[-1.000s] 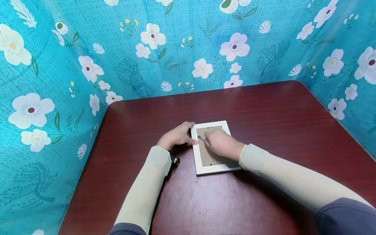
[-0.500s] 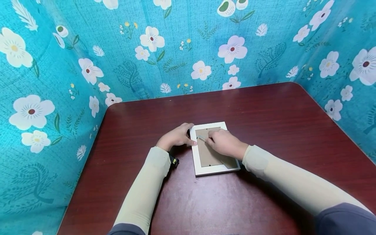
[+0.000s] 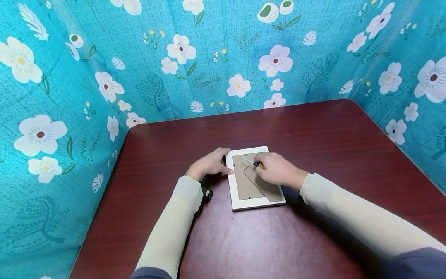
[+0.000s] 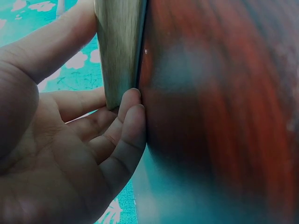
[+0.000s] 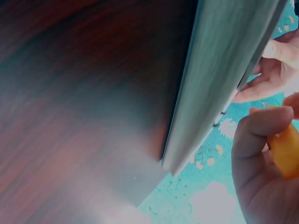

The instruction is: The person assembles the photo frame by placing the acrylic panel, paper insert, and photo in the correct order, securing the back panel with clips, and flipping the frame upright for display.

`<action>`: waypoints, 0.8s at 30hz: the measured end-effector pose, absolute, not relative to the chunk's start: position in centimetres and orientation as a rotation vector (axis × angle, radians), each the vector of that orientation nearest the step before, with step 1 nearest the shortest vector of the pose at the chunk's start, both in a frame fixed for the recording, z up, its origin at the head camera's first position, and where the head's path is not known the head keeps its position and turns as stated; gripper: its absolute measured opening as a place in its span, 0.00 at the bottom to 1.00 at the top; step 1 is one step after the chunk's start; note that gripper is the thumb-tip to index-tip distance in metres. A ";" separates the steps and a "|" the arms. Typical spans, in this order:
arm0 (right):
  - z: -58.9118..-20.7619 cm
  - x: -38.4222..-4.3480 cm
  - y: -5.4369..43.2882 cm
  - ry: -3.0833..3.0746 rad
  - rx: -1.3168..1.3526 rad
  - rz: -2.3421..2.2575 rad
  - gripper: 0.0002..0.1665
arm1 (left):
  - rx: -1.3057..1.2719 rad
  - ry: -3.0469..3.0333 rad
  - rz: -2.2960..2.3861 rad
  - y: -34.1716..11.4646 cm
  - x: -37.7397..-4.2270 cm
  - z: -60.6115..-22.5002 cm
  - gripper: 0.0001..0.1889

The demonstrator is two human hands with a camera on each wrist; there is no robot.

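Note:
A white picture frame [image 3: 235,193] lies face down on the table, its brown backing board [image 3: 245,186] showing. Small dark tabs sit along the board's edges, and a slanted stand flap [image 3: 270,189] lies over its lower right. My left hand [image 3: 209,164] holds the frame's left side, thumb on top; in the left wrist view its fingers [image 4: 128,123] meet the frame's pale wooden side [image 4: 119,42]. My right hand [image 3: 278,169] grips a screwdriver [image 3: 258,164] above the board, metal shaft pointing up and left. Its yellow handle [image 5: 286,154] shows in the right wrist view.
The dark red wooden table [image 3: 174,143] extends around the frame on every side. A blue floral curtain [image 3: 209,58] hangs behind the table and along both sides. A dark wrist device [image 3: 207,193] is strapped at my left wrist.
My right hand has drawn back to the right, bringing the screwdriver's tip away from the board's left edge. The shaft, handle and stand flap now show more. My left hand stays on the frame.

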State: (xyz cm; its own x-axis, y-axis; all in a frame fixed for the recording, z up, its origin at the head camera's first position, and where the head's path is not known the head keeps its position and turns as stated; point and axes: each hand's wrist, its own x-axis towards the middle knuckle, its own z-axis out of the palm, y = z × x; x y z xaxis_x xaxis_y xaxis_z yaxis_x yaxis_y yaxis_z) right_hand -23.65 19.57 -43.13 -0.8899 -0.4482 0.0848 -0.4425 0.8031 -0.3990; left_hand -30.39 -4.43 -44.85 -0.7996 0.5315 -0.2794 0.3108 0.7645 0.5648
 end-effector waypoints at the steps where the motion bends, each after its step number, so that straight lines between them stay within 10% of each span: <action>1: -43.1 -23.6 19.8 2.972 -0.744 -0.656 0.07 | 0.639 2.531 0.707 -4.4 -30.4 -44.9 0.48; 24: -41.8 -23.1 24.9 3.067 -0.875 -0.486 0.19 | 0.627 2.522 0.712 -4.3 -30.3 -44.9 0.48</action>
